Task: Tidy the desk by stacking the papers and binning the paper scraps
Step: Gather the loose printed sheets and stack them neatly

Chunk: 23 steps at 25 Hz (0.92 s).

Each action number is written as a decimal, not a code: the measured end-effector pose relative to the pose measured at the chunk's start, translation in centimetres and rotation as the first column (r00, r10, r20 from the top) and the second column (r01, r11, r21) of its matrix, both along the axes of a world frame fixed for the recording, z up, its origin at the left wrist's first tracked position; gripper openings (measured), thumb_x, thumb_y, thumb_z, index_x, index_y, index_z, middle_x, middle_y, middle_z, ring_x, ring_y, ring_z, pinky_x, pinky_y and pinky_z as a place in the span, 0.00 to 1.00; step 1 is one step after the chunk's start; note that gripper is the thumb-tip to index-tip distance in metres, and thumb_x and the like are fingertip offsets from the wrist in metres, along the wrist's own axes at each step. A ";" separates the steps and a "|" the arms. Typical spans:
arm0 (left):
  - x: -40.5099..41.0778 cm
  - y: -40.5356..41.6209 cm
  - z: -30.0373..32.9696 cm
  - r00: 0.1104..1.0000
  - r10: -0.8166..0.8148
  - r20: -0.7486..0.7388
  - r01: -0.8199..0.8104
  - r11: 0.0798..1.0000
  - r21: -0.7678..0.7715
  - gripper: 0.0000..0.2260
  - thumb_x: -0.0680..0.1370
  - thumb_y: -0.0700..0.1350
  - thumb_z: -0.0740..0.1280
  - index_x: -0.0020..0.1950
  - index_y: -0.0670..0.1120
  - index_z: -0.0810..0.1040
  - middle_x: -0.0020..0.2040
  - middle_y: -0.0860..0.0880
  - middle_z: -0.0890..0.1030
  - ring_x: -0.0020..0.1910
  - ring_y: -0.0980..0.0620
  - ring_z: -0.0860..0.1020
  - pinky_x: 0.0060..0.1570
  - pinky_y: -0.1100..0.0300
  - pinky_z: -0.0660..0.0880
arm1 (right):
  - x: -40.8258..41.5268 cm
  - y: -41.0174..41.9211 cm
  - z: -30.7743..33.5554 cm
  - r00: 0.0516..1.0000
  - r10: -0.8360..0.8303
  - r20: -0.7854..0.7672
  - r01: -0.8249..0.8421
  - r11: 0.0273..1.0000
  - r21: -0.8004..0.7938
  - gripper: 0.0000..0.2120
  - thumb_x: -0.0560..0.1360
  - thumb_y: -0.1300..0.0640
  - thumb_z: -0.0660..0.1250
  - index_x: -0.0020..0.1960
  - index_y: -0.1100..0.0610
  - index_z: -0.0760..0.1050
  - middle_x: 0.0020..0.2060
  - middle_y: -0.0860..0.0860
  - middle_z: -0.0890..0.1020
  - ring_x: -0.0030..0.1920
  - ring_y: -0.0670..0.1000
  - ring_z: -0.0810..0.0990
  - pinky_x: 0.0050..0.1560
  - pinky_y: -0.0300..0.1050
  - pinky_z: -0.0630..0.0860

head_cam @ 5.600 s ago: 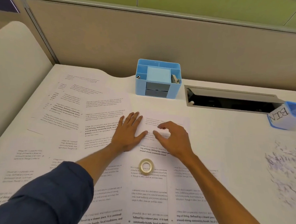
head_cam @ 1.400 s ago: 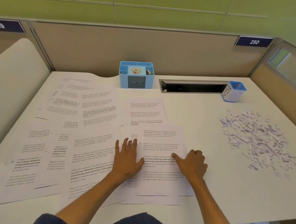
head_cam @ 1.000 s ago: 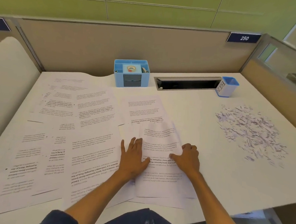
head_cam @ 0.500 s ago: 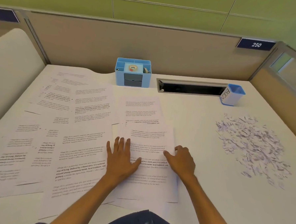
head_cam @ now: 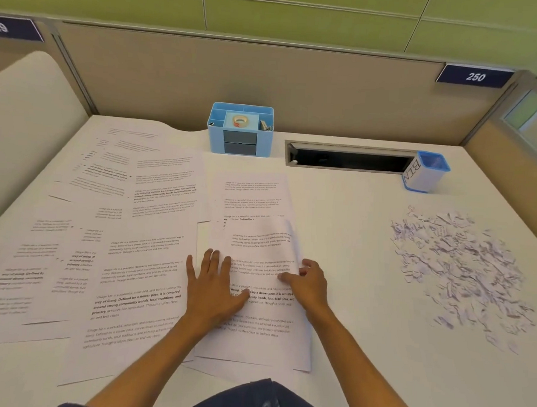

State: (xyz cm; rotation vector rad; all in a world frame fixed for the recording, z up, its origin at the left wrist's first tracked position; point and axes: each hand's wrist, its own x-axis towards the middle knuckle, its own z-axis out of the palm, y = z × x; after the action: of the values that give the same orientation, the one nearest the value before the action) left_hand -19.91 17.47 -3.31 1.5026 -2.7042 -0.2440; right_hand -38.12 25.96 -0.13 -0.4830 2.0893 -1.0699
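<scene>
Several printed sheets lie spread over the left and middle of the white desk [head_cam: 348, 207]. A small stack of sheets [head_cam: 254, 330] lies at the front centre. My left hand [head_cam: 213, 290] presses flat on the stack's left side, fingers straight. My right hand [head_cam: 308, 284] pinches the top sheet [head_cam: 262, 243] at its right edge, and that sheet's far part bows up off the stack. More sheets [head_cam: 133, 258] lie loose to the left. A heap of paper scraps [head_cam: 462, 275] covers the desk's right side. A small blue-rimmed cup labelled BIN [head_cam: 424, 175] stands at the back right.
A blue desk organiser [head_cam: 239, 139] with a tape roll [head_cam: 240, 121] on top stands at the back centre. A cable slot [head_cam: 350, 159] opens in the desk beside it. Beige partition walls close off the back and both sides.
The tape roll has gone from the papers to the organiser. My hands have drawn a sheet onto the front stack, and its far part now bows upward again.
</scene>
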 end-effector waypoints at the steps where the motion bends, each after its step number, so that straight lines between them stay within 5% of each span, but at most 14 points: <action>1: -0.1 -0.1 0.1 1.000 0.004 0.004 -0.004 1.000 0.000 0.43 0.67 0.72 0.51 0.73 0.45 0.69 0.75 0.41 0.66 0.78 0.43 0.57 0.69 0.44 0.27 | -0.3 0.1 -0.2 0.998 -0.017 0.068 0.019 0.999 -0.028 0.23 0.65 0.57 0.76 0.58 0.57 0.75 0.44 0.48 0.83 0.45 0.51 0.83 0.52 0.50 0.80; 6: -0.3 -0.4 0.8 0.998 0.023 0.062 -0.024 1.000 0.016 0.46 0.64 0.73 0.46 0.75 0.48 0.64 0.77 0.44 0.61 0.79 0.45 0.50 0.67 0.45 0.23 | -1.0 0.4 -0.5 0.956 -0.067 0.286 0.104 0.988 -0.117 0.24 0.65 0.55 0.77 0.58 0.55 0.73 0.50 0.51 0.83 0.45 0.52 0.85 0.50 0.53 0.82; 13: -0.8 -2.9 0.8 0.988 0.078 -0.134 -0.084 0.996 -0.038 0.42 0.71 0.70 0.46 0.73 0.43 0.68 0.72 0.43 0.71 0.75 0.43 0.63 0.75 0.42 0.45 | -3.0 -1.5 1.6 0.988 -0.056 0.146 0.095 0.957 -0.276 0.22 0.73 0.63 0.70 0.64 0.51 0.70 0.50 0.52 0.83 0.47 0.51 0.84 0.44 0.45 0.81; 17: -1.3 -5.8 0.6 0.989 0.056 -0.137 -0.053 0.998 0.025 0.43 0.72 0.69 0.40 0.78 0.44 0.60 0.77 0.44 0.64 0.78 0.45 0.57 0.76 0.45 0.42 | -5.9 -5.2 2.7 0.986 0.018 0.166 0.027 0.964 -0.265 0.16 0.72 0.64 0.71 0.59 0.57 0.76 0.49 0.55 0.85 0.46 0.55 0.85 0.50 0.53 0.82; 23: -2.3 -7.9 0.3 0.991 0.062 -0.117 -0.059 0.998 0.025 0.44 0.70 0.70 0.39 0.78 0.45 0.59 0.78 0.44 0.62 0.78 0.44 0.55 0.76 0.45 0.42 | -8.2 -12.0 1.9 0.993 0.020 0.112 -0.002 0.986 -0.165 0.07 0.72 0.63 0.70 0.46 0.53 0.79 0.47 0.54 0.85 0.47 0.55 0.84 0.53 0.54 0.81</action>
State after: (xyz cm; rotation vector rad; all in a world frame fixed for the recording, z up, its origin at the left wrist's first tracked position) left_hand -22.17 9.56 -3.05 1.5216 -2.5696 -0.3486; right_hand -46.28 13.96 1.80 -0.5013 1.9063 -1.2410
